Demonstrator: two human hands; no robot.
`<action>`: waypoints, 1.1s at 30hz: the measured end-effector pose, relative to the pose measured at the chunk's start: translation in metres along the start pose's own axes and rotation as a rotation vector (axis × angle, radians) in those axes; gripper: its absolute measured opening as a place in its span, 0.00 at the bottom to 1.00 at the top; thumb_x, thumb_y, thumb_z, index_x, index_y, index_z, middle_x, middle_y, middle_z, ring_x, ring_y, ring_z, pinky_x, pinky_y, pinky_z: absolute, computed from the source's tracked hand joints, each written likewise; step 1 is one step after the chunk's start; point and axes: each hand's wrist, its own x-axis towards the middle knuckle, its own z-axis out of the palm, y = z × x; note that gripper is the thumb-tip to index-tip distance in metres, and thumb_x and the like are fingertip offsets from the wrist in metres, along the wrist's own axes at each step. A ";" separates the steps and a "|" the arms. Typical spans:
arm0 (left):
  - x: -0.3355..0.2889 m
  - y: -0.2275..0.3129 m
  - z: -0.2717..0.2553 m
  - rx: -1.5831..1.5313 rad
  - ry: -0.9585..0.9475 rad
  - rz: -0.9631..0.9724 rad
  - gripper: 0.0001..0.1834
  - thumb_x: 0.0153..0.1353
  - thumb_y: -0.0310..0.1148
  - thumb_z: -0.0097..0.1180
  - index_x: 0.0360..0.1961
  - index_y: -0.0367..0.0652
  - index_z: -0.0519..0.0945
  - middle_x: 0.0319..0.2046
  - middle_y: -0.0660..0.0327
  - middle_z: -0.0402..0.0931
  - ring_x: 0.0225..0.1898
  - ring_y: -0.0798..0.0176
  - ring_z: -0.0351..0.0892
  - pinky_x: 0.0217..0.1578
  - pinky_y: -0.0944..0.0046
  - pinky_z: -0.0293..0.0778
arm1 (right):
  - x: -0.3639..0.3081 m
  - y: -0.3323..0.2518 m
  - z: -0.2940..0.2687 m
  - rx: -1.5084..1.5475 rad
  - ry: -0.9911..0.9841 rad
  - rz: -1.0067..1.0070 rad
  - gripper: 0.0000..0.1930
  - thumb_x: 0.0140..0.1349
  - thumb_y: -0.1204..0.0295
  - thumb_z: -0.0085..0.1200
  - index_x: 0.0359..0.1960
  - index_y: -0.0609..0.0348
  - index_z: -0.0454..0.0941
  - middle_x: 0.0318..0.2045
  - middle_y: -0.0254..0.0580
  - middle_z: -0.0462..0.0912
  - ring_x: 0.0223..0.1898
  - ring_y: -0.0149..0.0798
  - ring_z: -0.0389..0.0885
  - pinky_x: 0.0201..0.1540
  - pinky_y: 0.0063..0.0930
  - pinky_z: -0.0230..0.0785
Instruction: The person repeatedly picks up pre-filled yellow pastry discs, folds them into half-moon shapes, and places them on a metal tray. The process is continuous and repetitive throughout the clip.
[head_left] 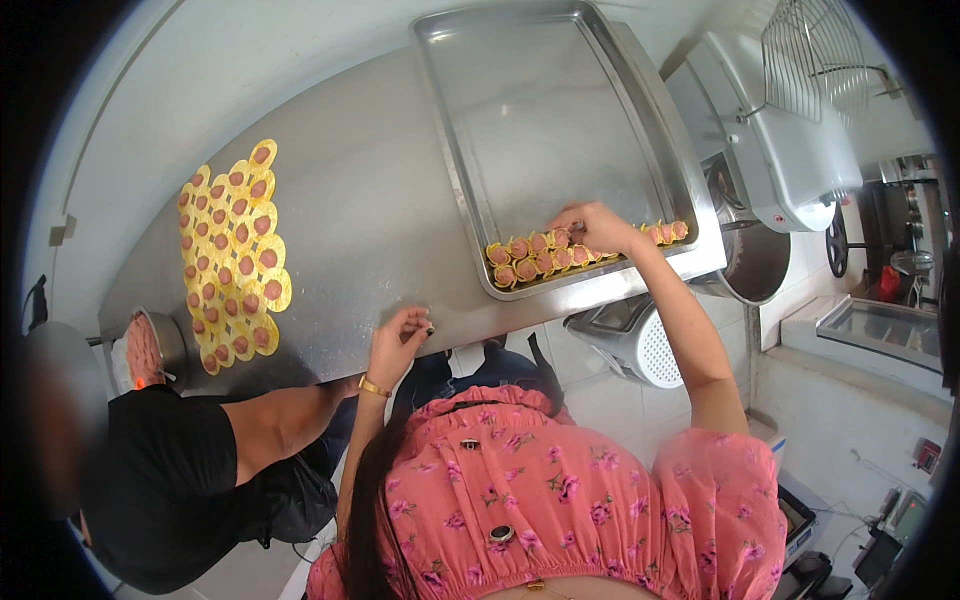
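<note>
My right hand [600,228] reaches into a large metal tray [455,170], its fingers closed at a small open-topped dumpling [561,238] in the row. Yellow-wrapped dumplings [527,268] with pink filling stand upright along the tray's near end, packed in two rows; my hand and wrist hide some. My left hand [400,335] hovers by the table's near edge, fingers loosely curled and apart; a small dark spot shows at its fingertips, too small to name. Flat round yellow wrappers [231,305] topped with pink filling lie overlapping at the table's left.
A co-worker in a black shirt [165,480] stands at my left, one arm at the table's edge. Beside them is a metal bowl [170,345] of pink filling. A white mixer [770,130] with a metal bowl [765,265] stands right of the steel table [340,150].
</note>
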 end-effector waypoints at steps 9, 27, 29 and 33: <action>-0.001 0.000 0.006 -0.022 -0.043 0.035 0.15 0.55 0.20 0.57 0.46 0.36 0.77 0.33 0.59 0.82 0.36 0.67 0.83 0.39 0.68 0.77 | 0.011 0.008 -0.005 -0.033 -0.093 -0.002 0.23 0.45 0.89 0.47 0.41 0.57 0.82 0.38 0.47 0.80 0.40 0.48 0.80 0.43 0.36 0.74; 0.004 0.010 0.013 0.015 -0.089 0.044 0.15 0.56 0.19 0.56 0.46 0.36 0.77 0.33 0.59 0.82 0.36 0.68 0.82 0.38 0.68 0.77 | 0.003 -0.008 0.004 -0.166 -0.030 -0.003 0.23 0.45 0.87 0.45 0.43 0.59 0.82 0.39 0.48 0.81 0.37 0.49 0.81 0.39 0.36 0.73; 0.004 0.010 0.013 0.012 -0.098 0.044 0.15 0.56 0.20 0.56 0.46 0.36 0.77 0.33 0.59 0.82 0.35 0.68 0.82 0.38 0.68 0.76 | 0.005 -0.009 0.003 -0.196 -0.070 -0.020 0.23 0.45 0.87 0.45 0.43 0.60 0.82 0.39 0.48 0.81 0.37 0.50 0.80 0.39 0.36 0.72; 0.004 0.008 0.013 0.038 -0.100 0.052 0.16 0.55 0.19 0.56 0.46 0.36 0.77 0.33 0.59 0.82 0.35 0.68 0.82 0.38 0.68 0.76 | 0.012 -0.011 0.000 -0.251 -0.143 -0.082 0.21 0.43 0.87 0.46 0.41 0.63 0.82 0.38 0.47 0.81 0.37 0.50 0.80 0.39 0.37 0.71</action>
